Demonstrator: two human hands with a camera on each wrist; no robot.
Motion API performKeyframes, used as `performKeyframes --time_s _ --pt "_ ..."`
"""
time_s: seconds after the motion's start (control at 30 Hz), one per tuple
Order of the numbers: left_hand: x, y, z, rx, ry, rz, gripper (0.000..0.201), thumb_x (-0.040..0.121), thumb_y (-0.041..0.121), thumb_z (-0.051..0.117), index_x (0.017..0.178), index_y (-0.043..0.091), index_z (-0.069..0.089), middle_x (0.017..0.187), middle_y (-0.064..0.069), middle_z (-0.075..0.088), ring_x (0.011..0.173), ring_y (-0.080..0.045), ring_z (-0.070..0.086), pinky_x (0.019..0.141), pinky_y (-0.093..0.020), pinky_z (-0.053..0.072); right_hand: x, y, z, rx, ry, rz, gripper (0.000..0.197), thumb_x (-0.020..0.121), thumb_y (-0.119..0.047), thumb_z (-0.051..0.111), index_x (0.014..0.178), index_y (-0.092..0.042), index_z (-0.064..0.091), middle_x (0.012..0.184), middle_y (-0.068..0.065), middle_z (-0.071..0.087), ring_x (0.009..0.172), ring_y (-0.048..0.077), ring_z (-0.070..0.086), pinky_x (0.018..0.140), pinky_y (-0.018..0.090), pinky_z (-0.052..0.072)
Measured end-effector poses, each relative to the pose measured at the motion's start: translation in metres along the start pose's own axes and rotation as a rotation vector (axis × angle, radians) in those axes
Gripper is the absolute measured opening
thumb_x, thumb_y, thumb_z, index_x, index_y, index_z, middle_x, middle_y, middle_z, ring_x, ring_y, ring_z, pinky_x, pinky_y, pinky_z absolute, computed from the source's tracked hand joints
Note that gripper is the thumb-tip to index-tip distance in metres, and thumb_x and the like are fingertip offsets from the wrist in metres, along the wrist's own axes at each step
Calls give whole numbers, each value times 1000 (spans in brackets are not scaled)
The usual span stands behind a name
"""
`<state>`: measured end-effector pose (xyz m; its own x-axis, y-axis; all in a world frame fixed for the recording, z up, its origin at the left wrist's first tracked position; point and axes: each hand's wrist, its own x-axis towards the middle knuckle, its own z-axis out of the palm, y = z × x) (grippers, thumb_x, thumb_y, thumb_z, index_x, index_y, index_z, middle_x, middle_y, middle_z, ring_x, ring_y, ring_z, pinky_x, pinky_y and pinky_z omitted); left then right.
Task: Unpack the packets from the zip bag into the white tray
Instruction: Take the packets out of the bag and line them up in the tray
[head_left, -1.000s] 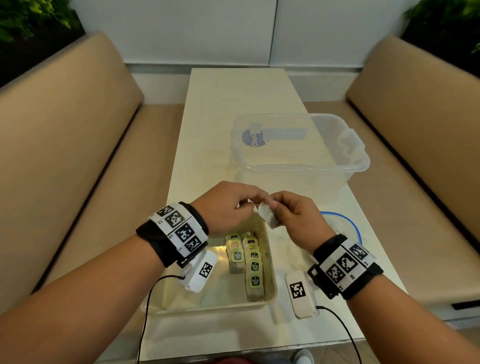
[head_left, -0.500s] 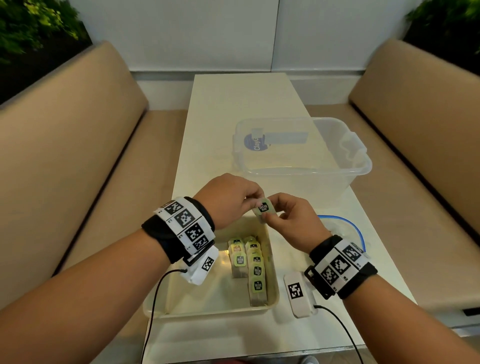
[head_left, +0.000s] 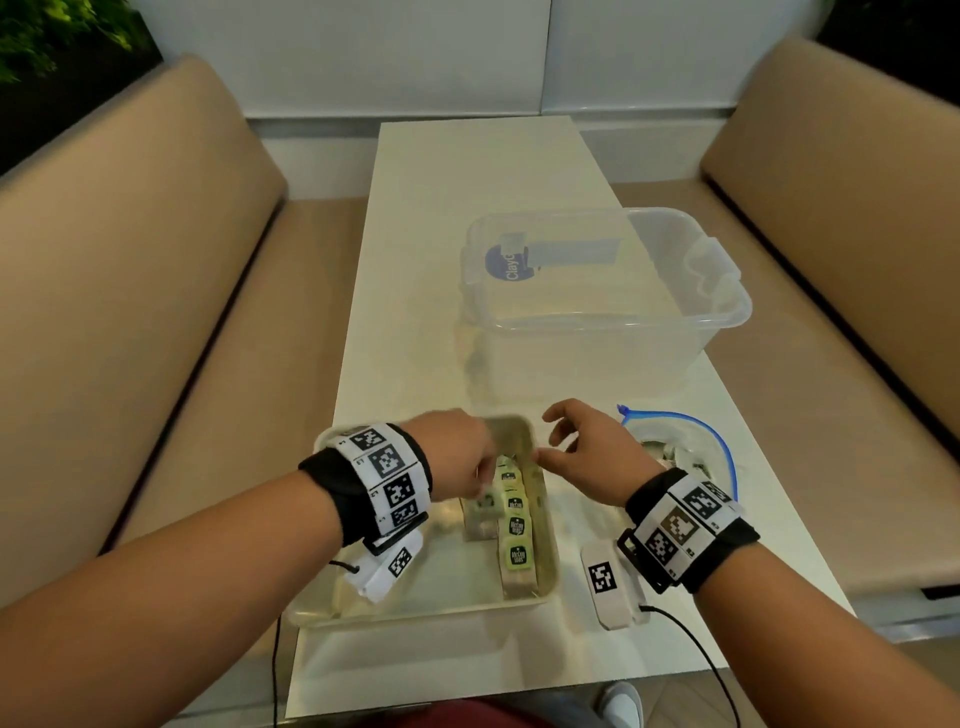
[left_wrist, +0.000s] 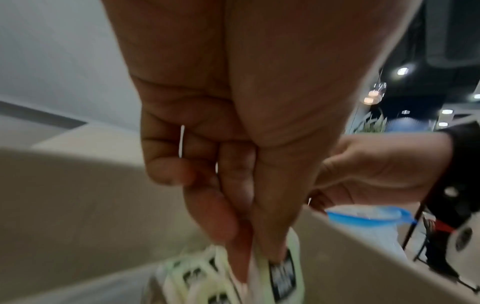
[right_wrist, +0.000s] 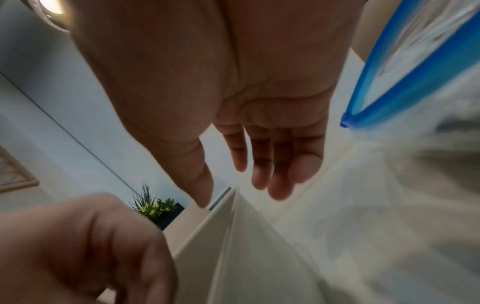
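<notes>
While the left hand (head_left: 457, 457) reaches down into the white tray (head_left: 545, 587), its thumb and fingertips pinch a pale green packet (left_wrist: 283, 273) with a dark label, as the left wrist view shows, though that view is blurred. That packet sits just above the other packets (head_left: 514, 525) lying in the tray, which form two rows along the tray's right half, each with a green face and a dark logo. The nearer end of the left row is smeared in the head view, so its count cannot be told.

The right hand (head_left: 587, 452) hangs above the tray's right rim, between the tray and the zip bag (head_left: 680, 447). Its fingers are spread and only slightly bent, and its palm holds nothing, which the right wrist view confirms.

The zip bag lies on the table (head_left: 467, 218) just right of the tray, its blue-edged mouth gaping open; something dark and blurred shows inside it, but what it is cannot be made out. Beyond both, farther along the table, stands a clear plastic tub (head_left: 613, 312) with a blue round label on its left wall. Padded beige benches (head_left: 130, 286) run along both sides of the table.
</notes>
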<state>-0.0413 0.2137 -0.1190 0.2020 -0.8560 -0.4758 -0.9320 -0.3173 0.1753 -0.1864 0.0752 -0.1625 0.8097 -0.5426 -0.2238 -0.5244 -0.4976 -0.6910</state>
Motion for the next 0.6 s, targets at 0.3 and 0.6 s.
performKeyframes --time_s 0.3,0.6 --pt "45 9 35 81 -254 -91 9 82 19 71 91 20 73 86 6 71 77 -15 62 76 -28 51 -4 6 11 175 -169 -6 41 92 -7 60 130 -13 43 72 -1 65 56 12 65 65 36 59" --pt "40 15 9 142 -155 -155 25 84 39 69 101 20 71 95 1 72 86 -20 66 80 -34 55 -15 15 -29 115 -50 -47 28 96 -22 57 124 -24 54 97 -8 66 75 12 66 72 26 53"
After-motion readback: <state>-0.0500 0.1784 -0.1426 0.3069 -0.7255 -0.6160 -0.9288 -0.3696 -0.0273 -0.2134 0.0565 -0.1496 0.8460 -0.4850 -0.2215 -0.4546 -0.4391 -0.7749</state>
